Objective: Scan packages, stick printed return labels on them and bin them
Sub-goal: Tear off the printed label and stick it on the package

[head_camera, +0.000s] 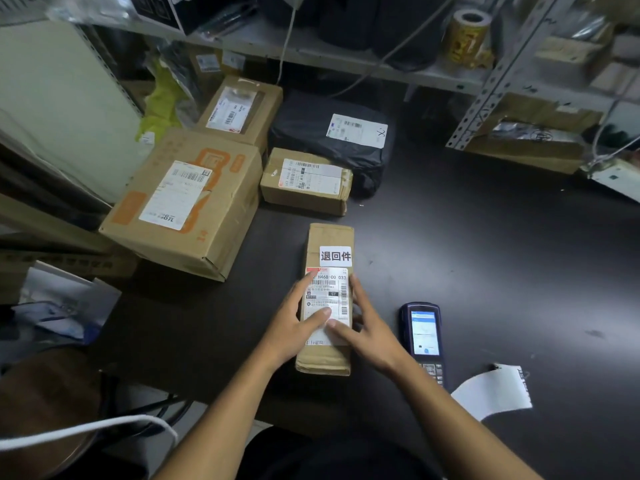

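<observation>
A narrow cardboard package (329,237) lies lengthwise on the dark table (485,254) in front of me. It carries a white sticker with three black characters (335,256) and, below that, a printed shipping label (329,292). My left hand (298,323) lies along the package's left side with its thumb pressing on the label. Along the right side rests my right hand (370,327), fingers straight, its thumb on the label's lower edge. A handheld scanner (424,332) lies face up with its screen lit, just right of my right hand.
A large orange-printed box (187,202), a small taped box (306,181), another box (242,109) and a black poly bag (332,140) sit at the back left. A curled white paper strip (495,389) lies at the right front. Metal shelving (491,95) with a label roll (467,38) stands behind.
</observation>
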